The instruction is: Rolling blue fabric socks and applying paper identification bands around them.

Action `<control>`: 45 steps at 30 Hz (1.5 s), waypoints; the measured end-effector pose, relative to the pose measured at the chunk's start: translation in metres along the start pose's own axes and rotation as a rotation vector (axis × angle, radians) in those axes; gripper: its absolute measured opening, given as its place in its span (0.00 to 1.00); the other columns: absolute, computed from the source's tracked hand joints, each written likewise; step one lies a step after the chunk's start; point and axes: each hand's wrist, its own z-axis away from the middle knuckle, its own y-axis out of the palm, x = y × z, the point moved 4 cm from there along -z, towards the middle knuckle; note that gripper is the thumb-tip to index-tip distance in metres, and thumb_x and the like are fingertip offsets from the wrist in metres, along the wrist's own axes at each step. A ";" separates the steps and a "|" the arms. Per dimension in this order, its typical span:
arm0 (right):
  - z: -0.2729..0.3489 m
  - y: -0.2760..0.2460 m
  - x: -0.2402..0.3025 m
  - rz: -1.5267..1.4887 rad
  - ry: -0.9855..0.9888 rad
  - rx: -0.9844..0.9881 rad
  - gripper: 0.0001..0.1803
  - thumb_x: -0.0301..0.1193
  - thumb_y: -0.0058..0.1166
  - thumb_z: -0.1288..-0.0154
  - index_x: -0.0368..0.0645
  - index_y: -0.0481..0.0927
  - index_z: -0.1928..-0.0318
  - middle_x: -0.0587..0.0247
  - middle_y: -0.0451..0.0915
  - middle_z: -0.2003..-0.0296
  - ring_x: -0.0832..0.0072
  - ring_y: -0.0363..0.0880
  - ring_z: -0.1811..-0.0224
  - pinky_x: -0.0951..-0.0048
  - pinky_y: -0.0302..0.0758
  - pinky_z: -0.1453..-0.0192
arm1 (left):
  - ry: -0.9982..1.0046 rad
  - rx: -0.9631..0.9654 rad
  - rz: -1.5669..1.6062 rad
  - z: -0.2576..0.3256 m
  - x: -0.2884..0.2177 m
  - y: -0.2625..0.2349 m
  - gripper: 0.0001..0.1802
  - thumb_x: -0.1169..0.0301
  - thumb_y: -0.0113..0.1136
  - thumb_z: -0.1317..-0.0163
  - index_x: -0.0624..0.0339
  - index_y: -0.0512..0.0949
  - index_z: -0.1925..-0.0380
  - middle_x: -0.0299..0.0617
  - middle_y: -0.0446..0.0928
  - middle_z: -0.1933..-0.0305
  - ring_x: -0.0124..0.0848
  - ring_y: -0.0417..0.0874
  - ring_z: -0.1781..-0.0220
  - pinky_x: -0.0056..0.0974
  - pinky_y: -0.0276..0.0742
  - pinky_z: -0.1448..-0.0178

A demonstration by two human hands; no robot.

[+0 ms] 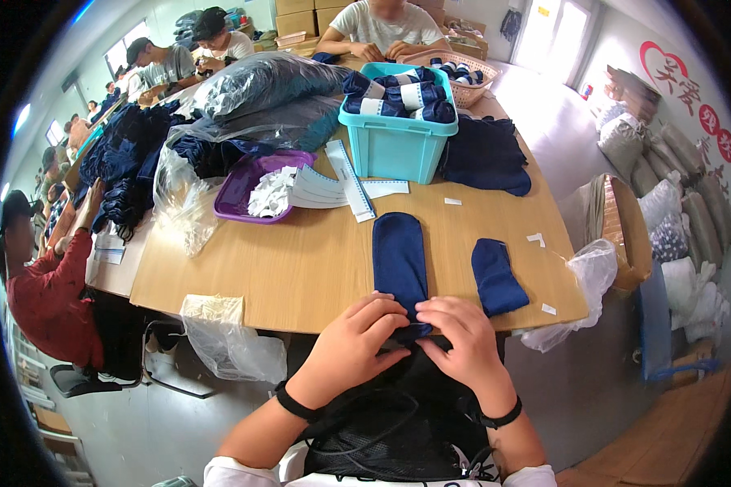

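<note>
A navy blue sock (400, 253) lies flat on the table, its rounded end pointing away from me. At the table's front edge my left hand (364, 329) and my right hand (461, 333) pinch its near end, which looks folded or rolled over between my fingers. Just right of my right hand lies a second navy sock (497, 277), bent and flat. Beyond them stands a turquoise bin (398, 146) filled with rolled navy socks (414, 96) in white paper bands. A stack of flat navy socks (486, 158) rests beside the bin.
Left of the bin sit a purple basket (231, 191) of small white pieces, white paper strips (351, 183), and plastic-wrapped bundles (260, 89). Plastic bags (231, 337) hang at the table edge (544, 312). A person (386, 32) works opposite; another in red (53, 300) sits left.
</note>
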 end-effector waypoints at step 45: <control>-0.017 0.013 -0.001 0.056 0.033 -0.110 0.10 0.31 0.74 0.42 0.44 0.87 0.61 0.63 0.85 0.64 0.60 0.83 0.58 0.60 0.76 0.49 | -0.065 -0.171 -0.296 -0.017 0.009 0.011 0.05 0.75 0.69 0.39 0.58 0.83 0.64 0.43 0.79 0.64 0.48 0.81 0.60 0.48 0.80 0.53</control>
